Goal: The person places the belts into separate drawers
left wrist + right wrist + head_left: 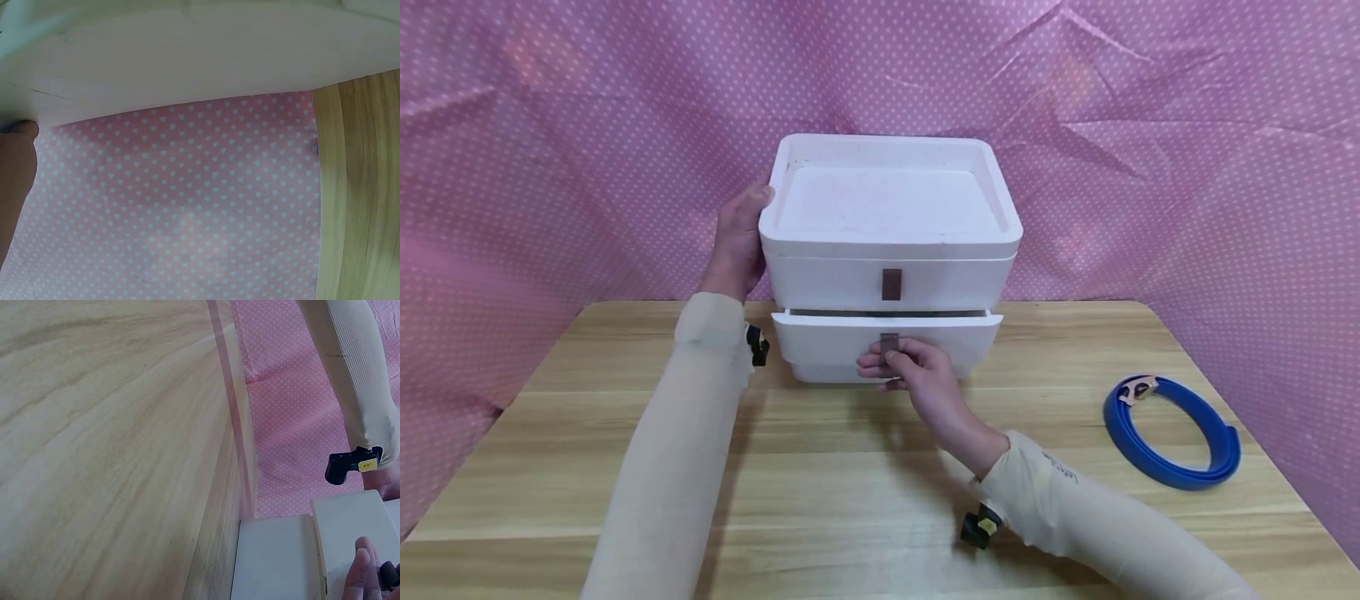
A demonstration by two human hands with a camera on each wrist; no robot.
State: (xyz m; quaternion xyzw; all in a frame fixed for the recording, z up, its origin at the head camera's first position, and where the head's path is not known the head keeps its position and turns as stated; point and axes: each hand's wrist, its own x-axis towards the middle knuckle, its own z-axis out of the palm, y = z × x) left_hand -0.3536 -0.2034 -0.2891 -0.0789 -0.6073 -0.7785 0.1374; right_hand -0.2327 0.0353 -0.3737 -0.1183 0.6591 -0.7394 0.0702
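Observation:
A white two-drawer storage box with a recessed tray-like top stands at the back of the table. Its lower drawer is pulled out a little, while the upper drawer sits closed. Against the box's left side rests my left hand, thumb near the top rim; its other fingers are mostly hidden. In the left wrist view, a digit touches the white side wall. My right hand pinches the brown pull tab on the lower drawer, and its fingers also show in the right wrist view.
On the right of the wooden table lies a coiled blue belt with a metal buckle. Pink dotted cloth hangs behind the box and along both sides. A small black camera is strapped under my right wrist.

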